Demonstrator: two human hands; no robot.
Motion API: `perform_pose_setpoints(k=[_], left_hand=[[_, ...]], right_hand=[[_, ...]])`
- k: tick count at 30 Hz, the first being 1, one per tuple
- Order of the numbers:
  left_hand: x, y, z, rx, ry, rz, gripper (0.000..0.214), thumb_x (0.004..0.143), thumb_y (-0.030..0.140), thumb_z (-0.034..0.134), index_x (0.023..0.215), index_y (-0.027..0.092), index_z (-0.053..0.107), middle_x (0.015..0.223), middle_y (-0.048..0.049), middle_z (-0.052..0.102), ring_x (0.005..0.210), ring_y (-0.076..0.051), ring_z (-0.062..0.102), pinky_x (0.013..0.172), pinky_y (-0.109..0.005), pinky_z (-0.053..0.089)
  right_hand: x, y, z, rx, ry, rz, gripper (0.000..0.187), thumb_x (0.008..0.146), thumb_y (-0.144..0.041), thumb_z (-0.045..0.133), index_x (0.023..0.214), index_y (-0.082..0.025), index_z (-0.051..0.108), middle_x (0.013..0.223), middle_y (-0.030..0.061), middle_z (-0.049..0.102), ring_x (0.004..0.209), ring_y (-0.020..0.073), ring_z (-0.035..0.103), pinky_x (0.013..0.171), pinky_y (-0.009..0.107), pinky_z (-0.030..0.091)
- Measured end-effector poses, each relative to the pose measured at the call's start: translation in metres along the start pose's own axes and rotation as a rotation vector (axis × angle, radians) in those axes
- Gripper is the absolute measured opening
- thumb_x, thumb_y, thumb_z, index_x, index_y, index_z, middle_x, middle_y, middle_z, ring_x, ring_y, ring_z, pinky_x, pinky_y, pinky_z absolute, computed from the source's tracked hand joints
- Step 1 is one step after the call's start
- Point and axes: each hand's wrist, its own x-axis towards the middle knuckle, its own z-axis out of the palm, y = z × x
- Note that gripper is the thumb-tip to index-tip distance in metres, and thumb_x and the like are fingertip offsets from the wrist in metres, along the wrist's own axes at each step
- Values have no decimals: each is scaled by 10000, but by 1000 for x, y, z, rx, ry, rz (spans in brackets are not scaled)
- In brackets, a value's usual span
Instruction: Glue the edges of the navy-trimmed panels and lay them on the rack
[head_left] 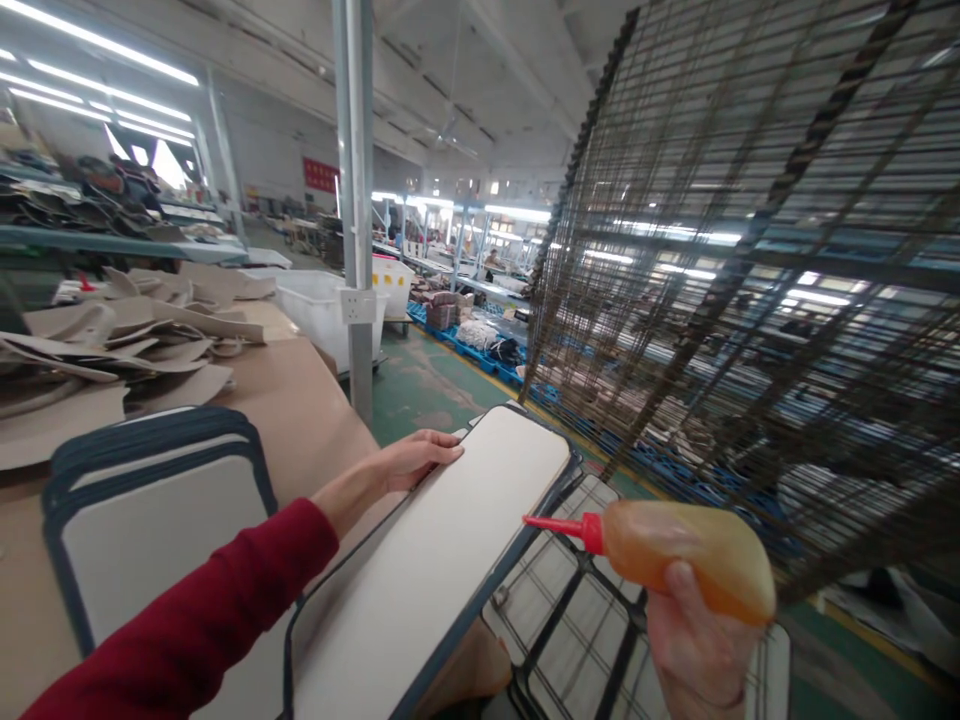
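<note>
My left hand (424, 458) pinches the upper left edge of a long white panel with dark blue edging (442, 560), which is tilted in front of me. In my right hand (694, 640) is a squeeze bottle of amber liquid (694, 550), probably glue. Its red nozzle (559, 524) points left, with the tip at or just over the panel's right edge; contact I cannot make out. A stack of similar blue-edged panels (161, 520) stands on the table to my left. Below the bottle, more white panels (577, 630) lie on a wire rack.
Cut beige pieces (142, 330) are heaped on the brown table (292, 385) at left. A grey post (360, 220) rises beyond the table, beside a white bin (311, 305). A large wire mesh rack (720, 260) leans upright at right.
</note>
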Motion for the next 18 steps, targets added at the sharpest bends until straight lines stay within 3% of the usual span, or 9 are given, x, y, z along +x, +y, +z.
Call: perform_pose_setpoints(k=[4,11,18], left_hand=[[0,2,1,1,30,-8,344,608,290,840,849,90,697,746,-97,741,622,-174,687,599,-243,551],[3,3,-1,14,64,-39,278,648,259,808,835,94,686,727,-87,736,603,-174,679,588,-252,538],[8,2,-2,2,86,-49,267,627,242,813,813,98,687,713,-91,734,608,-185,682,591,-260,539]], right_hand=[[-2,3,-1,-29,-2,-58,294,704,-366,758,928,-210,650,918,80,692,998,297,625,878,475,508],[-6,-7,16,78,105,18,281,620,-299,807,837,-196,663,831,26,683,771,200,635,787,353,516],[-12,-12,19,120,58,93,286,631,-321,798,853,-204,660,886,44,688,911,251,636,889,429,483]])
